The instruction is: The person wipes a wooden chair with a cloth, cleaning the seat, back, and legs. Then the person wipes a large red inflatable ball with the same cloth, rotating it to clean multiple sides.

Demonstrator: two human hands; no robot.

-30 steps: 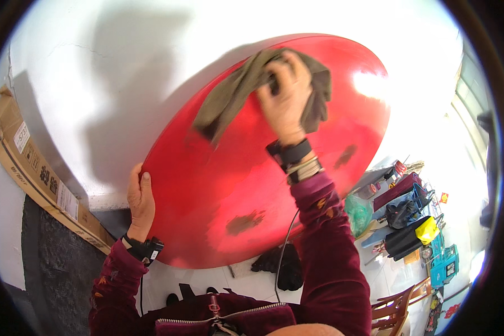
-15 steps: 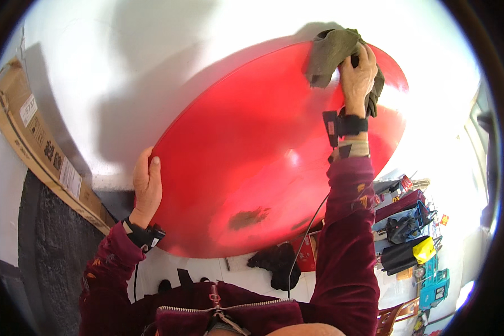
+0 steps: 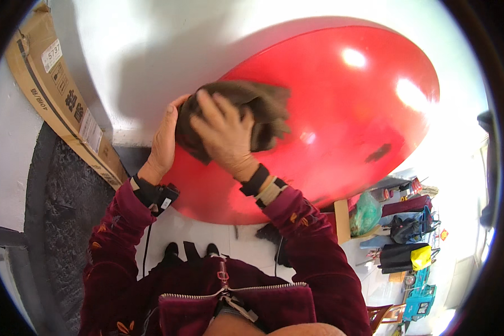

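Observation:
A large, glossy red round board [image 3: 341, 117], like a tabletop, stands tilted against the white wall in front of me. My left hand [image 3: 163, 140] holds its left edge, with the thumb along the rim and the other fingers mostly hidden. A crumpled dark olive cloth [image 3: 270, 112] lies against the board's left part, right beside that hand. Over the cloth, my right hand [image 3: 225, 134] presses it to the red surface, its fingers somewhat blurred. A dark smudge [image 3: 378, 153] shows on the lower right of the board, along with bright reflections.
At the left, a long cardboard box [image 3: 67, 106] leans on the wall above a black textured surface [image 3: 75, 185]. Lower right are an opened carton [image 3: 342, 219], a green plastic bag [image 3: 366, 214], hanging bags [image 3: 403, 255] and a teal toy truck [image 3: 420, 302]. Dark cords hang near both arms.
My right hand has swept the cloth from the board's upper right to its left edge, beside my left hand. The left hand still holds the rim. The view has shifted, moving the board rightward.

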